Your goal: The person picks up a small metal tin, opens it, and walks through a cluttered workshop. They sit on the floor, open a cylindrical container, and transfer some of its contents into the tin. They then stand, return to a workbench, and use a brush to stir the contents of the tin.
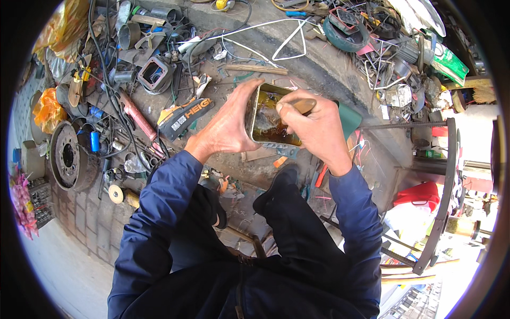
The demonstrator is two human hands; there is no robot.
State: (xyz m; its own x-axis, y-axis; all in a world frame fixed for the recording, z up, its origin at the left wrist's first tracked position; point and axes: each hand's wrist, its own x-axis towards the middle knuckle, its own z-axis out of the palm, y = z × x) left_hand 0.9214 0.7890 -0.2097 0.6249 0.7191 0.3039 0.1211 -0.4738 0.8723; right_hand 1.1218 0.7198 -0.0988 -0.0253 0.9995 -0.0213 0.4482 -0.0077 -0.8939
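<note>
In front of me my left hand (226, 125) is wrapped round the left side of a rectangular metal tin (254, 110), its thumb along the near side. The tin is raised above the ground and tilted so that its inside shows. Amber, oily liquid (273, 133) lies in it, with a pale patch in the middle. Over the tin's right edge, my right hand (321, 127) grips the wooden handle (304, 106) of what looks like a brush. Its working end points into the tin, partly hidden by my fingers; bristles cannot be made out clearly.
Beyond the tin lie a wooden stick (255, 69) and a bent white metal frame (292, 48). To the left are a black-and-orange pouch (186, 117), a round metal drum (68, 154) and tangled cables. Scrap heaps the far right; a dark metal frame (443, 196) stands nearer.
</note>
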